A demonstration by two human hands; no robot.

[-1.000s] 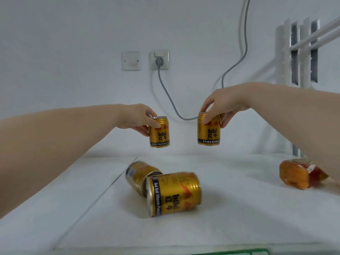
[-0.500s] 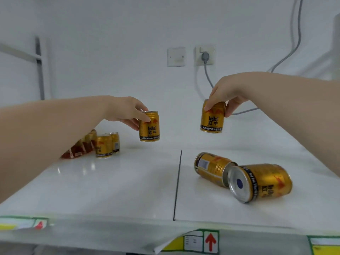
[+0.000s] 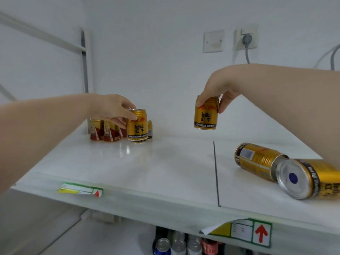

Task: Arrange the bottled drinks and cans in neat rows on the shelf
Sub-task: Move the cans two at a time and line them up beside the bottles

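Observation:
My left hand (image 3: 112,109) grips a gold Red Bull can (image 3: 138,126) by its top, upright, its base at or just above the white shelf (image 3: 165,168), beside the back-left group. My right hand (image 3: 219,91) holds a second gold can (image 3: 205,115) upright in the air above the shelf's middle. Behind the left can stand several amber drink bottles (image 3: 103,130) and another gold can (image 3: 150,129), partly hidden. Two gold cans lie on their sides at the right: one (image 3: 257,161) farther back, one (image 3: 309,178) with its base toward me.
A seam (image 3: 216,172) splits the shelf into two panels. Price tags (image 3: 81,189) and a red-arrow label (image 3: 244,231) hang on the front edge. Bottles and cans (image 3: 184,243) stand on the lower shelf. A wall socket with a grey cable (image 3: 246,41) sits behind.
Both hands carried their cans leftward across the shelf. The left can has come down beside the back-left group; the right can stays raised over the middle.

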